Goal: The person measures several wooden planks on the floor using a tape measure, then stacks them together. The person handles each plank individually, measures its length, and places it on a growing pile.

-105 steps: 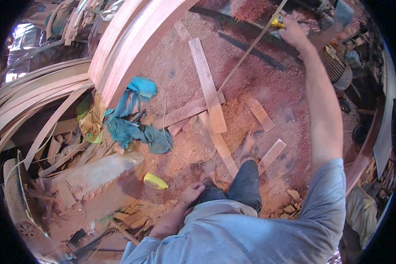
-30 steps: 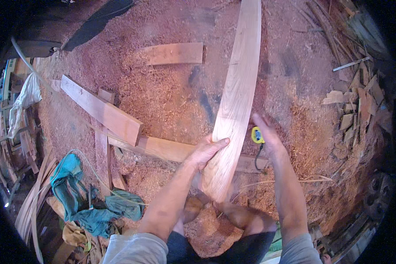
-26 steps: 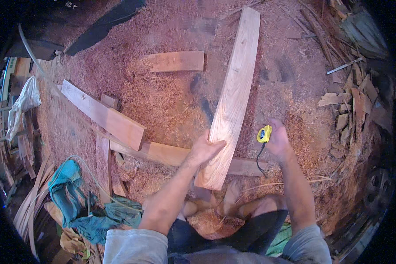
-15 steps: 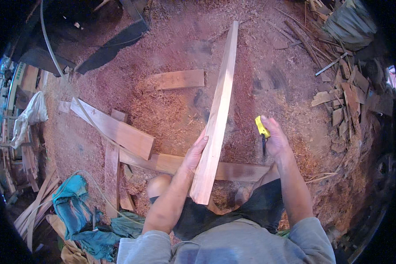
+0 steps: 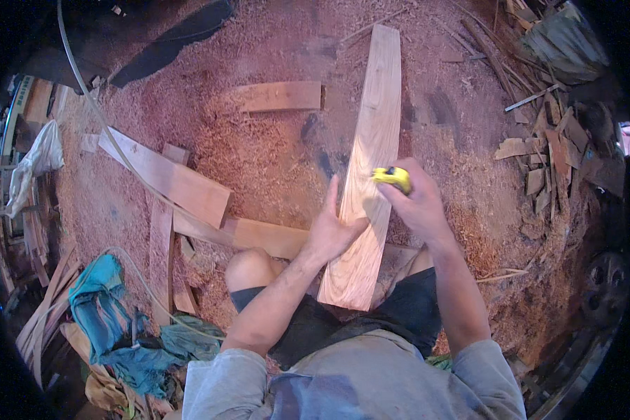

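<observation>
A pale board (image 5: 366, 150), near end between the knees (image 5: 248, 270), extends above the floor (image 5: 273, 164); the left hand (image 5: 332, 232) clamps its left edge, thumb uppermost. Farther, over its right edge, the right hand (image 5: 420, 201) encloses a yellow tape measure (image 5: 390, 178).

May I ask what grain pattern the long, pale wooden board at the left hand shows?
Wavy, darker streaks mark the board, clearest in the head view.

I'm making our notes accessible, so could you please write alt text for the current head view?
A person's left hand holds a long pale plank while the right hand holds a yellow tape measure over it. To the left, boards lie on a shaving-strewn floor.
</observation>
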`<act>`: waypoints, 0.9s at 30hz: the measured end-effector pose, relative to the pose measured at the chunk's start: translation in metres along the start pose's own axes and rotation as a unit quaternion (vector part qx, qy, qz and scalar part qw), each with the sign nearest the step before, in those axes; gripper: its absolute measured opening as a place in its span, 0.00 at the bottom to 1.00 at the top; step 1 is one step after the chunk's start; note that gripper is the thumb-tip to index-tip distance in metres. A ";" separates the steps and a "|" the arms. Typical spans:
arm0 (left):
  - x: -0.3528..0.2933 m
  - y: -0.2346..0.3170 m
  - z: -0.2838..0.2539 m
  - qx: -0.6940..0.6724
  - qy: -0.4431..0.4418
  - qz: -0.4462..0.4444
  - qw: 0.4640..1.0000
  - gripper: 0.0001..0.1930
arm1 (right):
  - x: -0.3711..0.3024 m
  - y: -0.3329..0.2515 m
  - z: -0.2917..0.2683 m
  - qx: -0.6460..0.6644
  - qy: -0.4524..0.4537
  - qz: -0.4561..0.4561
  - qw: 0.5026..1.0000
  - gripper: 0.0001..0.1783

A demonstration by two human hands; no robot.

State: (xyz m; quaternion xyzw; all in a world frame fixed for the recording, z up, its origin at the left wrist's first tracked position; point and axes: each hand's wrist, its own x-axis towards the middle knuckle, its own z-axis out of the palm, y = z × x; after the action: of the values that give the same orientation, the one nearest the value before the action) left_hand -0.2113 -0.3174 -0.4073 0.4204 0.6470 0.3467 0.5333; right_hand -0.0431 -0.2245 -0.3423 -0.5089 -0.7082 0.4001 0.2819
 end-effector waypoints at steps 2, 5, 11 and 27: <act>-0.001 0.016 0.001 0.059 0.019 0.044 0.997 0.53 | 0.011 0.012 0.018 -0.074 -0.017 -0.116 0.990 0.14; -0.004 0.033 -0.001 -0.035 0.007 0.031 0.999 0.53 | 0.027 0.019 0.037 -0.121 -0.070 -0.208 0.968 0.16; 0.000 0.027 0.001 -0.057 -0.052 0.027 0.997 0.48 | 0.027 0.031 -0.003 -0.226 -0.127 -0.208 0.943 0.14; 0.002 0.016 0.002 -0.149 -0.037 0.009 0.988 0.47 | -0.033 0.063 -0.067 -0.307 -0.036 -0.188 0.932 0.05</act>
State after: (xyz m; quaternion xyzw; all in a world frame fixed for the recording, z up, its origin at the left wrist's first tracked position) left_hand -0.2064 -0.3088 -0.3941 0.3548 0.5638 0.4284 0.6105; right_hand 0.0524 -0.2267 -0.3607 -0.4131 -0.8890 0.1209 0.1560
